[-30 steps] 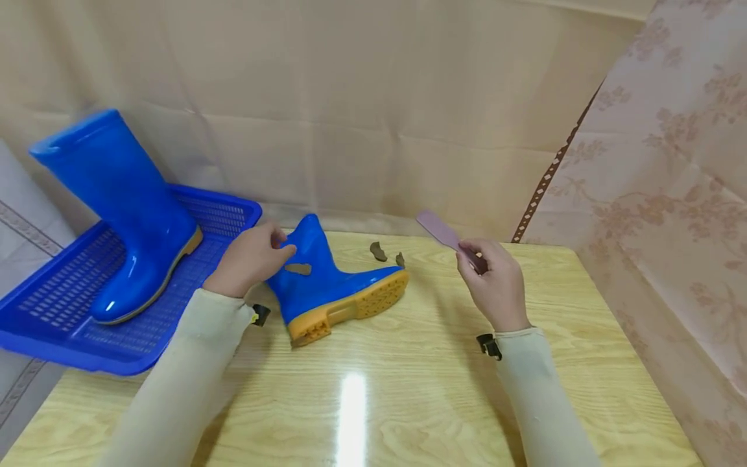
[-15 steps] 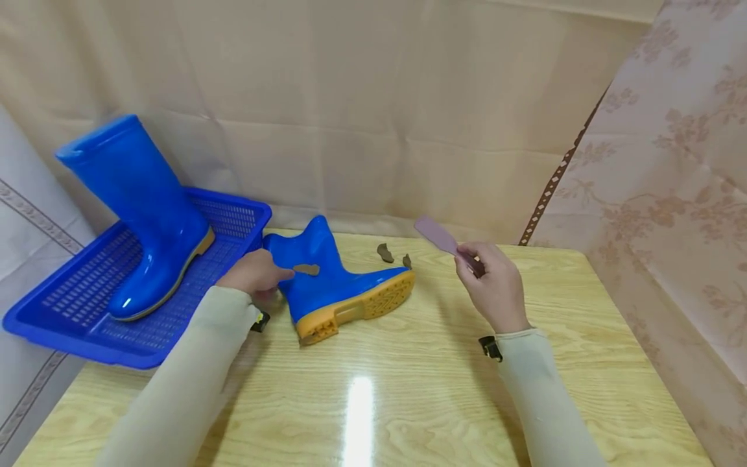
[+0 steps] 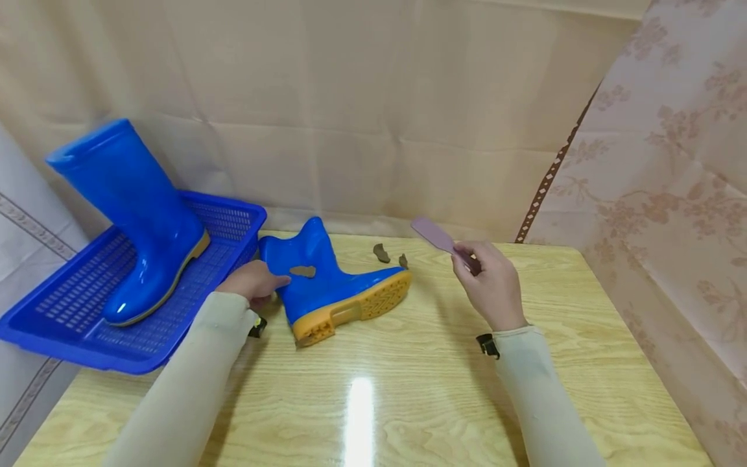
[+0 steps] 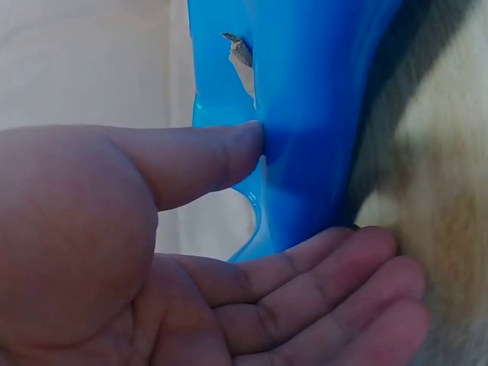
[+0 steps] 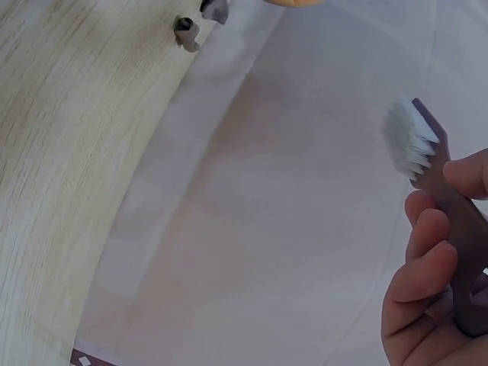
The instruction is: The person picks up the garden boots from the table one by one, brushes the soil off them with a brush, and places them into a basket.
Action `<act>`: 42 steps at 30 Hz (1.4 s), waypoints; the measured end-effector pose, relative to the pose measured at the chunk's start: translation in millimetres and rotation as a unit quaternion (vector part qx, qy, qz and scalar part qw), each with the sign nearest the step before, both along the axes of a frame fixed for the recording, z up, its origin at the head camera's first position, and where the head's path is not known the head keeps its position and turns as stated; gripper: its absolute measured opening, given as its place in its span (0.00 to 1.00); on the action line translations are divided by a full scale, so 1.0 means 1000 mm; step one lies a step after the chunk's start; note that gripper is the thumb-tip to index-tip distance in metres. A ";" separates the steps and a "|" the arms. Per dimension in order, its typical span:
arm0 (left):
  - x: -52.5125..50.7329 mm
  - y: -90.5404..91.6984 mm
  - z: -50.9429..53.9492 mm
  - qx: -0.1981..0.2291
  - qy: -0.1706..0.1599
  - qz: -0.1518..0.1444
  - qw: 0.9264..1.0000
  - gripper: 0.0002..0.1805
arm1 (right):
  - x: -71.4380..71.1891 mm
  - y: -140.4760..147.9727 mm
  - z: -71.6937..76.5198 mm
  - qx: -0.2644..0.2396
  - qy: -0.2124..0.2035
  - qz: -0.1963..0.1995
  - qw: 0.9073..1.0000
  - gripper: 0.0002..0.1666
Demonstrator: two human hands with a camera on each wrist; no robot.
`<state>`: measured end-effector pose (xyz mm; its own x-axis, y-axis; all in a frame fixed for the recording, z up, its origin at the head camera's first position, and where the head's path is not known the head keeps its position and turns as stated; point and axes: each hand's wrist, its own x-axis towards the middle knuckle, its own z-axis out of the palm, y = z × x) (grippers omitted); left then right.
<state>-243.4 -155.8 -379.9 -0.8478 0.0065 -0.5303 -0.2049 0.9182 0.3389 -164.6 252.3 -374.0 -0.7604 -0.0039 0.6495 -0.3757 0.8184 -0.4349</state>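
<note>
A blue rain boot [image 3: 327, 282] with a yellow sole lies on its side on the table, a brown, mud-like patch [image 3: 302, 271] on its shaft. My left hand [image 3: 251, 282] is at the boot's left edge, thumb on the shaft. In the left wrist view its other fingers [image 4: 374, 259] extend loosely along the boot's lower end, palm showing. My right hand [image 3: 493, 282] grips a purple brush [image 3: 434, 235] by its handle, held above the table. White bristles [image 5: 408, 141] show in the right wrist view; the head view shows only the brush's back.
At the left, a blue plastic basket [image 3: 227, 224] holds a second blue rain boot [image 3: 137, 201], leaning. Brown flakes [image 3: 380, 253] lie on the table [image 3: 420, 389] beyond the first boot's toe. Cloth [image 3: 373, 97] hangs behind, patterned cloth [image 3: 671, 194] at the right.
My left hand has come down from above the boot's shaft to its left edge, thumb now on it. The right hand and brush have barely moved.
</note>
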 end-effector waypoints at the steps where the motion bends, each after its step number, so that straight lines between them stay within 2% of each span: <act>1: 0.000 -0.001 -0.001 0.002 -0.002 0.002 1.000 0.30 | 0.000 0.000 0.000 0.000 0.000 0.001 1.000 0.09; 6: -0.001 -0.002 -0.004 0.019 -0.004 0.011 1.000 0.29 | 0.000 -0.002 0.000 0.000 -0.001 0.007 1.000 0.08; 12: -0.002 -0.011 -0.012 0.082 0.002 0.039 0.996 0.26 | 0.000 -0.002 0.000 0.001 -0.002 0.007 1.000 0.07; 20: -0.003 -0.014 -0.019 0.126 0.013 0.065 0.990 0.28 | 0.000 -0.003 -0.001 -0.003 -0.011 0.006 1.000 0.07; 24: -0.001 -0.016 -0.023 0.164 0.009 0.077 0.983 0.28 | -0.001 -0.003 -0.001 -0.003 -0.017 0.006 1.000 0.07; 28: -0.002 -0.016 -0.027 0.225 0.010 0.086 0.971 0.33 | -0.001 -0.003 -0.001 0.000 -0.017 0.005 1.000 0.07; 33: -0.004 -0.010 -0.032 0.324 0.030 0.075 0.942 0.37 | -0.001 -0.003 -0.001 0.005 -0.018 0.005 1.000 0.07; 35: -0.004 -0.006 -0.033 0.364 0.032 0.087 0.927 0.38 | -0.001 -0.003 -0.001 0.007 -0.020 0.005 1.000 0.07; 37: -0.004 -0.002 -0.035 0.395 0.022 0.113 0.911 0.42 | -0.001 -0.003 -0.001 0.009 -0.024 0.004 1.000 0.07; 39: -0.005 0.002 -0.037 0.429 0.005 0.148 0.891 0.48 | 0.000 -0.002 0.000 0.009 -0.028 0.002 1.000 0.07; 42: -0.005 0.006 -0.042 0.476 -0.023 0.207 0.854 0.56 | 0.000 -0.002 0.001 0.011 -0.031 0.001 0.999 0.08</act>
<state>-248.4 -149.4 -421.7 -0.8607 0.1583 -0.4839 -0.4779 0.0764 0.8751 -164.6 250.8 -373.4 -0.7996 -0.0194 0.6002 -0.3505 0.8266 -0.4403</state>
